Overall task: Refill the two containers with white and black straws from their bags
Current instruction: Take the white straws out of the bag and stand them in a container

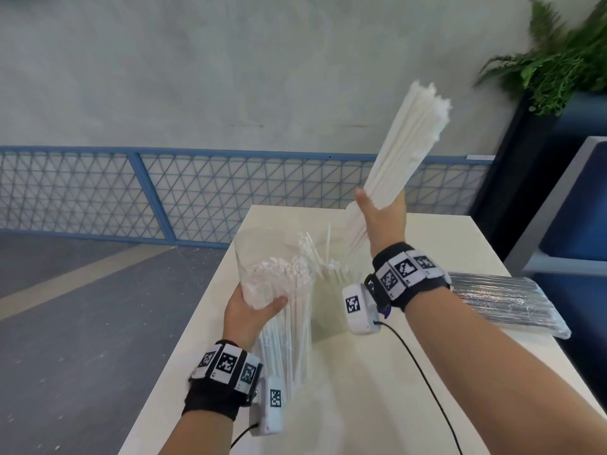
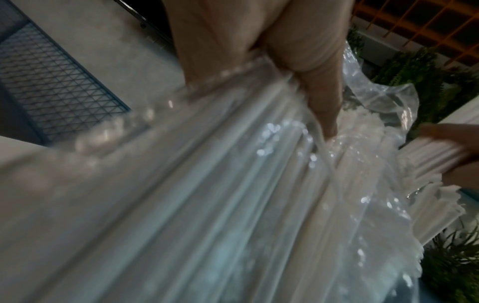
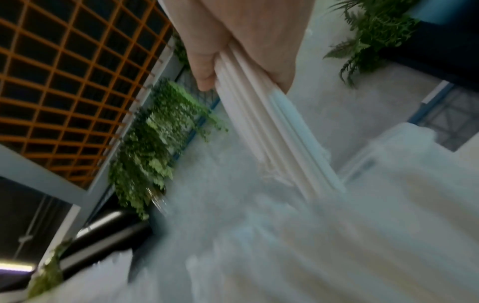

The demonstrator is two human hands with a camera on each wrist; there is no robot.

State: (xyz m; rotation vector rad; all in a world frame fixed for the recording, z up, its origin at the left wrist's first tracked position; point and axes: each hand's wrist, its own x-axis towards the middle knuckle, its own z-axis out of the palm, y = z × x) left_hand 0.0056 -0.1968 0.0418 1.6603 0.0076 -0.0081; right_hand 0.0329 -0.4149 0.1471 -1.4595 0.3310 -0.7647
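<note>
A clear plastic bag of white straws (image 1: pixel 285 290) stands upright at the table's left edge with its mouth open at the top. My left hand (image 1: pixel 254 310) grips its side; in the left wrist view my fingers (image 2: pixel 321 98) press into the shiny film (image 2: pixel 233 184). My right hand (image 1: pixel 381 215) is raised above the table and grips a thick bundle of white straws (image 1: pixel 407 149) that points up and to the right. The right wrist view shows that bundle (image 3: pixel 261 123) running out of my fist. A bag of black straws (image 1: pixel 502 300) lies flat at the right. No container shows clearly.
The cream table (image 1: pixel 394 389) is narrow, with floor to its left. More white straws (image 1: pixel 328 261) stand just behind the bag. A blue mesh railing (image 1: pixel 164 192) runs behind, with a fern planter (image 1: pixel 558 60) and blue furniture (image 1: pixel 574 208) on the right.
</note>
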